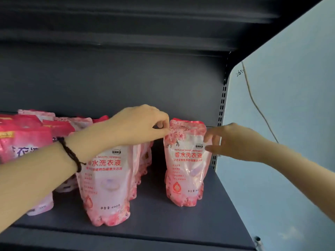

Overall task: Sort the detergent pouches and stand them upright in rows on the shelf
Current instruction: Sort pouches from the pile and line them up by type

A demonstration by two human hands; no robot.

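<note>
looked like a shop or stockroom. dark metal retail shelf [163,216] had a slotted upright [221,109] at its back right corner, a second deck [126,24] above it, identical pink label-printed detergent pouches [186,169] stood on it, pale wall [290,124] right of it.

A bare strip of the shelf board [155,205] runs front to back between the row of pink floral pouches [108,178] and the single upright pouch [186,169], open to the back panel [126,78]. Right of that pouch a narrower gap ends at the pale side panel [272,142] and slotted upright [220,124]. At the left, darker pink pouches [23,140] crowd the board. Above the pouches, room is open to the upper shelf [126,24].
</note>
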